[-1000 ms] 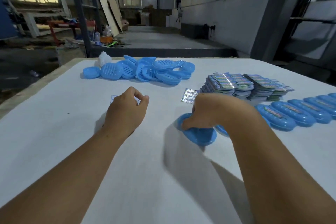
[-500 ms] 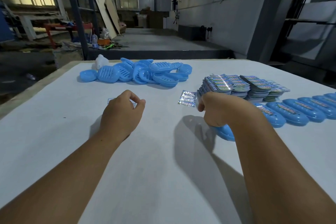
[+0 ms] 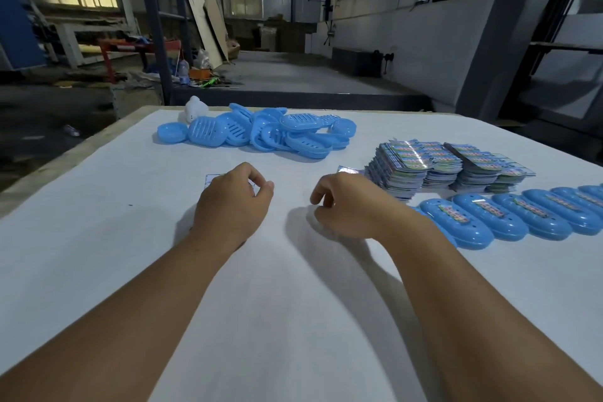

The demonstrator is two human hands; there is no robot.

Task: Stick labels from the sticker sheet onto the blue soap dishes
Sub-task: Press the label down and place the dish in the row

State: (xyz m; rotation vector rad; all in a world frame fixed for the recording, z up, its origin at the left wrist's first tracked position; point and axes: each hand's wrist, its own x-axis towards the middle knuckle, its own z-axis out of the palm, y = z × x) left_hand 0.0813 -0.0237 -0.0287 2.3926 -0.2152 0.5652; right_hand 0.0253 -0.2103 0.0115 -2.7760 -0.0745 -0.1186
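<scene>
The left hand (image 3: 233, 204) rests on a thin clear sticker sheet (image 3: 211, 179) on the white table (image 3: 98, 238), its fingers curled; whether they pinch the sheet cannot be told. The right hand (image 3: 347, 206) hangs near it with loosely curled fingers, holding nothing. On the right lies a row of blue oval plastic soap dishes with labels (image 3: 509, 217). Behind that row sit stacks of shiny sticker sheets (image 3: 434, 163). At the far side lies a heap of blue slotted soap dishes (image 3: 257, 135), beside a small white plastic thing (image 3: 195, 108).

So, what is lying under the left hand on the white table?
A thin pale sticker sheet: only its corner and edge show past the left hand. The rest is covered.
</scene>
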